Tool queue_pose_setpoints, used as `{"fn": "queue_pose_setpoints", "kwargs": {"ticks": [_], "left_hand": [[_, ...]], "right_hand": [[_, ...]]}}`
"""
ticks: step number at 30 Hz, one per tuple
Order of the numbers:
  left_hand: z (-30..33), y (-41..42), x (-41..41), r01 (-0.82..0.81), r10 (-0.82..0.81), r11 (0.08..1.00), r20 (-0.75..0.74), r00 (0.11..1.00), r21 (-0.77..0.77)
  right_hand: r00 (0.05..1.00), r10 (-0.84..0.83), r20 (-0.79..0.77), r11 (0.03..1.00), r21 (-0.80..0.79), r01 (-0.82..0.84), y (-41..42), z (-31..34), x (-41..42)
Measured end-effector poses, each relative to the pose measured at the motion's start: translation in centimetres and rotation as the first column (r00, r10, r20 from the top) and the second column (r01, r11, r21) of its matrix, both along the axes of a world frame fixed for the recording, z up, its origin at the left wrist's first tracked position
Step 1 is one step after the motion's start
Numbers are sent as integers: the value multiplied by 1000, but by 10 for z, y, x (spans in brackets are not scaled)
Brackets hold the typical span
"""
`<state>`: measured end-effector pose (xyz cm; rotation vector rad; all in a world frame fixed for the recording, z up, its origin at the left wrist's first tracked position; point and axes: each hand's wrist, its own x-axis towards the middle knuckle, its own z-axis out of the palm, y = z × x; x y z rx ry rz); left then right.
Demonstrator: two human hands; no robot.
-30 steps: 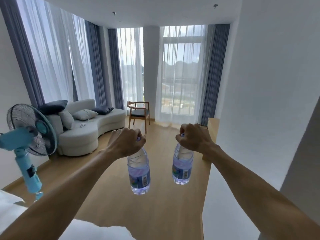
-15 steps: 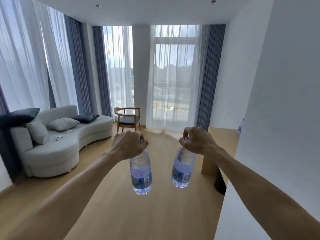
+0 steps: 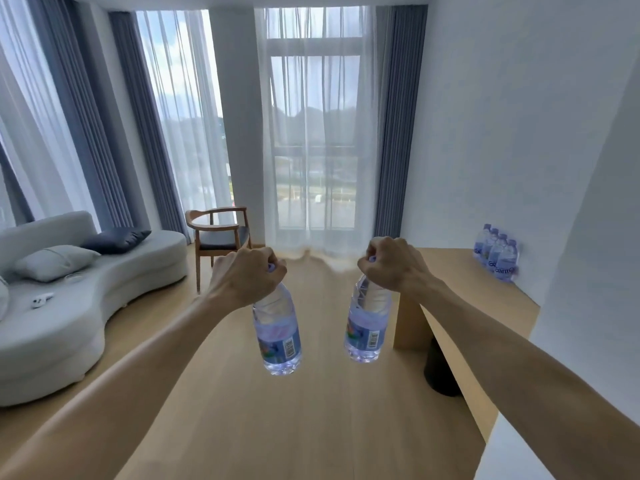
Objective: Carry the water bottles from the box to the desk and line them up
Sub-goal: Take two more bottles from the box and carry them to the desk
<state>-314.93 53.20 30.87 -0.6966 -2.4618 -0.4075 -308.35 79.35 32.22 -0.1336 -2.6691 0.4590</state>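
My left hand (image 3: 246,277) grips the cap end of a clear water bottle (image 3: 278,336) with a blue label, which hangs upright over the wooden floor. My right hand (image 3: 394,264) grips the neck of a second, like bottle (image 3: 367,332), also hanging. Both are held out in front of me, side by side and apart. To the right stands the light wooden desk (image 3: 446,271). Against the wall at its far end, several water bottles (image 3: 497,252) stand in a row. The box is out of view.
A white curved sofa (image 3: 86,299) with cushions fills the left side. A wooden armchair (image 3: 221,233) stands by the curtained windows. A dark round bin (image 3: 440,368) sits under the desk. A white wall corner (image 3: 588,271) juts in at the right.
I have walked forward and turned right. The fan has left the view, the sofa has slid left, and the desk with its row of bottles has come into sight. Both hands still hold their bottles.
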Motion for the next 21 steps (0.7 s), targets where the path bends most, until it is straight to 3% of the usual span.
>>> {"fn": "queue_pose_setpoints", "kwargs": {"ticks": [10,21], "left_hand": [[11,104,-202,10,-10,1000,30,999,4],[-16,228,-387,11,-13,1000,100,995,17]], "right_hand": [[999,41,8,998,-38,-41,111,2,-208],[996,-48,72,994,-91,54,235,-27,-363]]}}
